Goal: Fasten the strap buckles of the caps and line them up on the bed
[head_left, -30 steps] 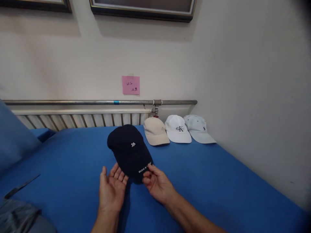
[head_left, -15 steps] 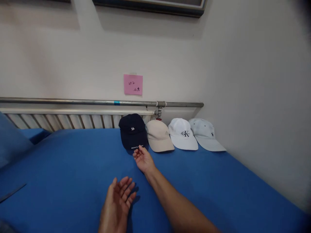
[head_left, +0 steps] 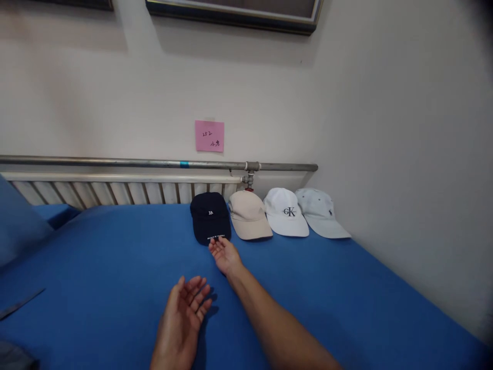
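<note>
A navy cap (head_left: 210, 217) with a small white logo lies on the blue cloth (head_left: 115, 267) at the left end of a row of caps by the wall. My right hand (head_left: 224, 254) is stretched out just in front of its brim, fingers loosely open and empty, apart from the cap. My left hand (head_left: 183, 316) hovers nearer to me, palm up, fingers spread, holding nothing. To the right of the navy cap sit a beige cap (head_left: 248, 215), a white cap (head_left: 285, 212) with dark letters and a pale grey cap (head_left: 319, 206).
A radiator (head_left: 115, 191) and a metal pipe (head_left: 154, 164) run along the back wall, with a pink sticky note (head_left: 209, 136) above. A side wall (head_left: 404, 169) closes the right. A blue cushion (head_left: 17, 223) lies at the left edge.
The navy cap went from near me to the back, in line with the other caps. My right hand let go of its brim and drew back slightly; my left hand withdrew.
</note>
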`<state>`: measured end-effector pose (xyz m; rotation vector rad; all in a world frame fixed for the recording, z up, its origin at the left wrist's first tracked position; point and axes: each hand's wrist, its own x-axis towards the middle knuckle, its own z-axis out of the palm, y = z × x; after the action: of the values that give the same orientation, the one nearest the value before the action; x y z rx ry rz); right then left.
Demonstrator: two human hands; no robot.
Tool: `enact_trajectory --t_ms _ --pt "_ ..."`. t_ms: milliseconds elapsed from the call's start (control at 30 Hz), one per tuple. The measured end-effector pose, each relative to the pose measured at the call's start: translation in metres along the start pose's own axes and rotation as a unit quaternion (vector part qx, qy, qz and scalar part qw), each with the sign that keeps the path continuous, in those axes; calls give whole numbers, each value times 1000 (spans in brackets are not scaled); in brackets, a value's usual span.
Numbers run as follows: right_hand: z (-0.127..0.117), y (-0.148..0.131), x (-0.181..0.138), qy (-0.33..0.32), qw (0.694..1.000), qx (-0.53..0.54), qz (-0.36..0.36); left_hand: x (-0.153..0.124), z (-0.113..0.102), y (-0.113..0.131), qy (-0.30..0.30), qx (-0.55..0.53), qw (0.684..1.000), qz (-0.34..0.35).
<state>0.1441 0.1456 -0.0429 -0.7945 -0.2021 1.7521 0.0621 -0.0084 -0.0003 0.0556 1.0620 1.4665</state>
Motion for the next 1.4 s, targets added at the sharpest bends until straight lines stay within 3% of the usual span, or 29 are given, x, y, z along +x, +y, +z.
enact_trajectory --t_ms 200,367,667,867,1000,1167,1300,1400 --pt "-10 1 -23 -24 996 -80 -21 0 -2 5 -4 -7 1000 11" --pt "-25 14 -62 -48 982 -171 -58 -2 -3 9 -4 2 1000 15" --pt "-48 34 -134 -98 929 -345 -92 -1 -13 11 2 -8 999 48" --pt "-46 32 -150 -149 900 -402 -84 -9 -24 7 24 -36 996 80" --pt "-47 32 -149 -173 870 -448 -111 -26 -47 4 43 -60 992 101" --pt "-46 30 -150 -181 862 -461 -105 -83 -96 -5 53 -89 987 120" --pt "-45 27 -150 -187 859 -466 -97 -122 -142 -1 121 -142 972 144" --pt "-45 26 -149 -190 859 -467 -95 -134 -170 13 162 -189 951 181"
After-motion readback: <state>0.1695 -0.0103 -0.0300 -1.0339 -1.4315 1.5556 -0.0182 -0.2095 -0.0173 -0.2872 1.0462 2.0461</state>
